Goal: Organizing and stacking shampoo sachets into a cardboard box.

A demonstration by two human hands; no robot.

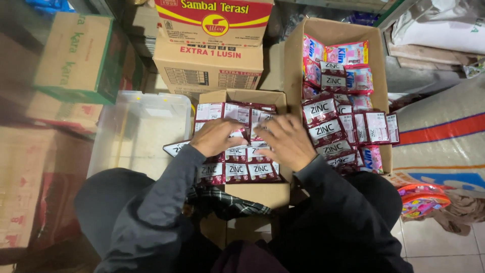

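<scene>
Both my hands rest on strips of dark red sachets (236,171) piled in a small open cardboard box (257,193) in front of me. My left hand (218,136) presses on the strips at the left of the pile, fingers curled over them. My right hand (284,139) lies next to it, fingers bent onto the same sachets. A loose sachet end (176,148) sticks out to the left under my left sleeve. Dark sleeves cover both my arms.
A taller open carton (293,65) at the right holds more dark red sachet strips (328,126) and pink sachets (348,55). A clear plastic tub (141,131) sits at the left. Stacked cardboard boxes (209,55) stand behind. White sacks (444,126) lie at the right.
</scene>
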